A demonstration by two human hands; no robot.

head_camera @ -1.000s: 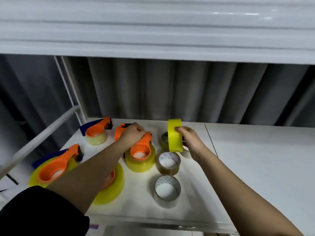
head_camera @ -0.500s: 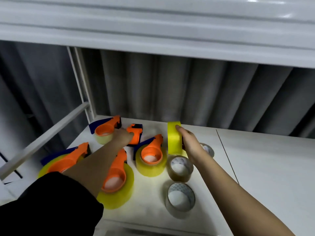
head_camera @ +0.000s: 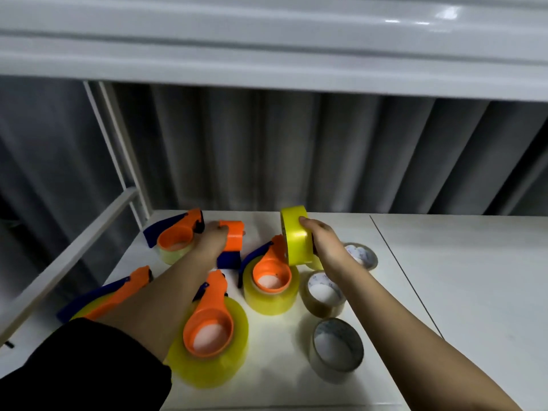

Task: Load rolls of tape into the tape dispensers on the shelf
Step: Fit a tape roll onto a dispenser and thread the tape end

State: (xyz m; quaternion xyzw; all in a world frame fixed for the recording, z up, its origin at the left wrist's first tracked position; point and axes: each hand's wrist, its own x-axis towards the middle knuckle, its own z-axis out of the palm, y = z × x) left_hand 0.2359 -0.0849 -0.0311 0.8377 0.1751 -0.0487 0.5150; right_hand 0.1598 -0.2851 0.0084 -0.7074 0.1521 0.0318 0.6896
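A: While held on edge above the shelf (head_camera: 444, 292), yellow tape roll (head_camera: 296, 240) gripped by right hand (head_camera: 327, 244); fingers curled over the rim; roll clear of the shelf surface, just above the middle loaded dispenser (head_camera: 271, 277).

B: Noted; left hand (head_camera: 212, 243) wrapped round the empty orange dispenser (head_camera: 232, 241) near the back of the shelf; blue base showing below the hand.

A: Loaded dispensers recorded: back left dispenser (head_camera: 175, 240), front left dispenser (head_camera: 109, 298) partly hidden by the black sleeve (head_camera: 89, 366), front centre dispenser (head_camera: 212, 327) on a thick yellow roll.

B: Loose rolls lying flat at right: brown roll (head_camera: 323, 295), grey roll (head_camera: 336, 348), far roll (head_camera: 361, 256) partly behind the right wrist.
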